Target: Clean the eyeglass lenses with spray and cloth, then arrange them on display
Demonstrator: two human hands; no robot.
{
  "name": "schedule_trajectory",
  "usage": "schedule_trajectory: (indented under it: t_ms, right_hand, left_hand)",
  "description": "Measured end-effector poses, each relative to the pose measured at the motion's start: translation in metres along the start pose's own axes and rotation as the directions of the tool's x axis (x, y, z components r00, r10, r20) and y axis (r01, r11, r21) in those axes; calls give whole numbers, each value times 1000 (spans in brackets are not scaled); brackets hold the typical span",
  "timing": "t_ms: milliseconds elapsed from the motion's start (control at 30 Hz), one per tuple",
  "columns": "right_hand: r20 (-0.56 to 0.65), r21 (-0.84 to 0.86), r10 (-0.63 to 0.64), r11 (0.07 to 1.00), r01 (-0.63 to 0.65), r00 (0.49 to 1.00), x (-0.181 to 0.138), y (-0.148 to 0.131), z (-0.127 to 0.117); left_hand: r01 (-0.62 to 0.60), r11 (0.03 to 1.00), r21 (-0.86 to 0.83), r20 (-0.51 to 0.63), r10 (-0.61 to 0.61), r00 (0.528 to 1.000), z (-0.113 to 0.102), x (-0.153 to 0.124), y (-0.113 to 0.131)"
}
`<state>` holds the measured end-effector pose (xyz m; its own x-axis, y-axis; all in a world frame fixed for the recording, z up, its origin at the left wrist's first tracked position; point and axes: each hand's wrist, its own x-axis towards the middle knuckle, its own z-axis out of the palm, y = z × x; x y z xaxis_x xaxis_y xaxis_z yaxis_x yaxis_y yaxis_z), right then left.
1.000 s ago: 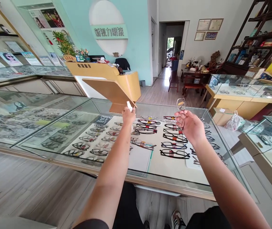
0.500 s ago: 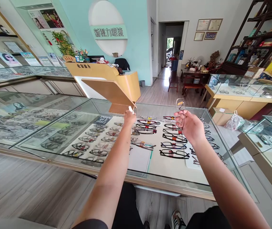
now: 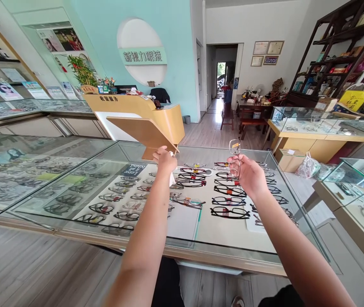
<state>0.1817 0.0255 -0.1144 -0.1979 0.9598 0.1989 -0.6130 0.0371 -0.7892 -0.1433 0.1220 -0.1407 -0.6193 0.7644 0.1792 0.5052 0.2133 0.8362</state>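
Right hand (image 3: 250,174): grip pinched on one pair of glasses (image 3: 235,146), held upright above the glass-topped table (image 3: 201,255); left hand (image 3: 165,161): grip closed round what looks like a white cloth (image 3: 171,175). Progress, judged: pair lifted, not yet set down; cloth and lenses apart, so how much is finished on this pair cannot be told.

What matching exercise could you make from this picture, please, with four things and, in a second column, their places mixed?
Things
1. Upright glasses
2. White cloth
3. Yellow bag
4. Four picture frames

Places
A. on the white wall
B. in the right hand
C. toward the view's right edge
D. in the left hand

Pairs: 1-B, 2-D, 3-C, 4-A
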Motion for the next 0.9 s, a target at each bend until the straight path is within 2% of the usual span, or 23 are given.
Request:
schedule_trajectory:
  t_ms: [67, 100, 133, 167, 233, 267, 367, 433, 500, 700, 900]
  right_hand:
    - [11, 1, -4, 1000, 4, 1000, 0, 0, -1]
    - [18, 4, -7, 1000, 7, 1000, 0, 0, -2]
    - [26, 9, -7, 1000, 7, 1000, 1, 1, -2]
    - [36, 17, -4, 1000, 4, 999, 1, 1, -3]
    - [55, 41, 9, 999, -11, 998, 0, 1, -3]
    - [63, 58, 20, 998, -24, 998, 0, 0, -2]
    - [87, 111, 58, 992, -68, 994, -3, 0, 1]
    - [119, 129, 79, 987, -94, 990, -5, 0, 4]
    - [158, 134, 82, 986, -104, 984, -7, 3, 8]
    - [197, 108, 69, 990, -92, 978, -10, 17, 15]
    - [161, 88, 79, 992, -94, 984, -10, 25, 18]
  left_hand:
    - [-125, 979, -163, -63, 116, 991, -10, -6, 10]
    - [-194, 935, -297, -84, 177, 981, -14, -10, 16]
    - [-239, 857, -457, -81, 227, 971, -17, -15, 22]
    - [-234, 751, -617, -42, 265, 963, -19, -21, 28]
    - [-58, 531, -845, 139, 325, 935, -20, -35, 39]
    - [66, 443, -894, 244, 358, 901, -19, -44, 45]
    - [354, 309, -883, 462, 434, 774, -13, -73, 59]
    - [468, 280, -838, 545, 455, 704, -5, -92, 66]
    - [545, 263, -796, 601, 447, 663, 3, -106, 69]
    - [632, 244, -735, 674, 355, 648, 23, -122, 69]
    - [667, 238, -706, 703, 347, 620, 25, -125, 70]
